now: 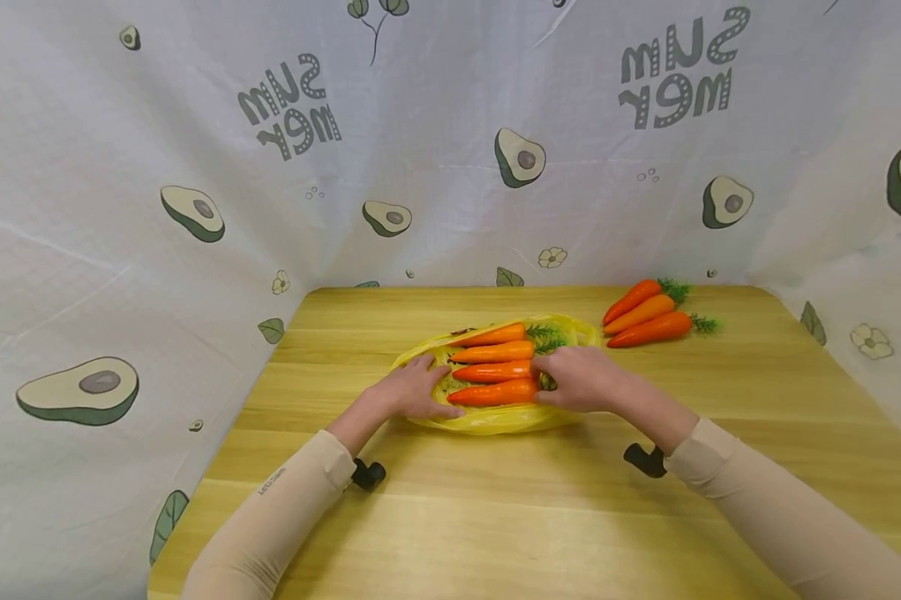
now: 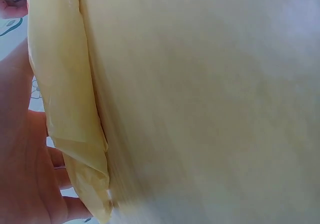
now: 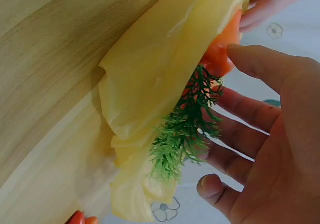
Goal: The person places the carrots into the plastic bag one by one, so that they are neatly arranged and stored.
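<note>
Several orange carrots [image 1: 493,372] lie side by side in a spread yellow plastic bag [image 1: 488,423], green tops toward the right. My left hand [image 1: 412,388] rests at the bag's left edge with its fingers spread near the carrot tips. In the left wrist view, that hand [image 2: 25,169] lies behind the folded yellow film [image 2: 67,89]. My right hand [image 1: 581,379] is at the leafy ends of the two nearest carrots. The right wrist view shows its thumb [image 3: 255,64] against a carrot's end [image 3: 220,54], the other fingers loosely extended behind the green leaves [image 3: 187,129].
Three more carrots [image 1: 645,315] with green tops lie at the back right of the wooden table [image 1: 480,517]. A white curtain [image 1: 450,167] printed with avocados hangs right behind the table and along its sides.
</note>
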`<state>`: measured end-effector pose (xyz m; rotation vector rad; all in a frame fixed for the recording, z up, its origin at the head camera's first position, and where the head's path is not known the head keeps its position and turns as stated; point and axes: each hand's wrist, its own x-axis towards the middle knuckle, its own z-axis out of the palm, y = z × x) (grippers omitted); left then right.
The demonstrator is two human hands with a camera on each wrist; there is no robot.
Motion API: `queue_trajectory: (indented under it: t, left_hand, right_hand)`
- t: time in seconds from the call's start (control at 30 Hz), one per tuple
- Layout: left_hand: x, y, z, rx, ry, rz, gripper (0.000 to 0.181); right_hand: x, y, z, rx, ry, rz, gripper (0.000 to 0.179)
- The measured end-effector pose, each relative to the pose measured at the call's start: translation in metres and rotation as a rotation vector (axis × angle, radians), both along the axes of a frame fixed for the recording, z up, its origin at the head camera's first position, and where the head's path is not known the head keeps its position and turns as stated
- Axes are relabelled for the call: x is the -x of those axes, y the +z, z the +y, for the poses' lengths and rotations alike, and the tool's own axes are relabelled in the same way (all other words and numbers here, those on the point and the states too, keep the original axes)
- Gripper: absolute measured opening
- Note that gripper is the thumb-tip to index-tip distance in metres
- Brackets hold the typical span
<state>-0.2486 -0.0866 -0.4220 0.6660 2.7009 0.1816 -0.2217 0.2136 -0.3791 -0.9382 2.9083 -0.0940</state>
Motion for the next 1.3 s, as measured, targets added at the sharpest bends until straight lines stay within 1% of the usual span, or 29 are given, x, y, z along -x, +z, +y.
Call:
queue_trajectory:
  t: [0.1,0.2,0.27,0.43,0.6,0.7,0.83,0.93,1.03,1.2,1.3]
  left_hand:
    - [0.0,-0.001,-0.001,-0.017,0.002,-0.002,0.096]
    - [0.001,-0.002,-0.003,-0.022,0.001,0.01,0.095]
    - [0.001,-0.003,-0.004,-0.029,-0.003,0.027,0.094]
    - [0.002,-0.003,-0.006,-0.045,-0.041,0.125,0.086]
    - [0.002,-0.002,-0.008,-0.023,-0.068,0.239,0.08]
    - [0.001,-0.002,-0.009,0.0,-0.077,0.288,0.08]
    - [0.002,-0.003,-0.011,0.045,-0.09,0.354,0.08]
    - [0.002,-0.004,-0.012,0.062,-0.094,0.383,0.08]
    - [0.002,-0.004,-0.013,0.054,-0.09,0.373,0.082]
    - [0.002,-0.003,-0.014,0.054,-0.075,0.285,0.09]
    - [0.002,-0.003,-0.014,0.051,-0.068,0.238,0.095]
  right_hand:
    - [-0.001,0.001,0.001,0.04,0.014,0.019,0.019]
    - [-0.001,0.002,0.003,0.072,0.025,0.039,0.021]
    - [-0.001,0.004,0.006,0.087,0.014,0.053,0.025]
    - [0.0,0.01,0.017,0.104,-0.03,0.086,0.03]
    - [0.003,0.016,0.032,0.133,-0.057,0.112,0.028]
    - [0.005,0.019,0.042,0.141,-0.079,0.127,0.028]
    - [0.009,0.021,0.055,0.16,-0.101,0.123,0.026]
    - [0.013,0.021,0.066,0.173,-0.12,0.119,0.027]
    - [0.017,0.02,0.078,0.184,-0.154,0.122,0.029]
    - [0.026,0.014,0.1,0.203,-0.193,0.13,0.035]
    - [0.032,0.011,0.112,0.206,-0.214,0.12,0.037]
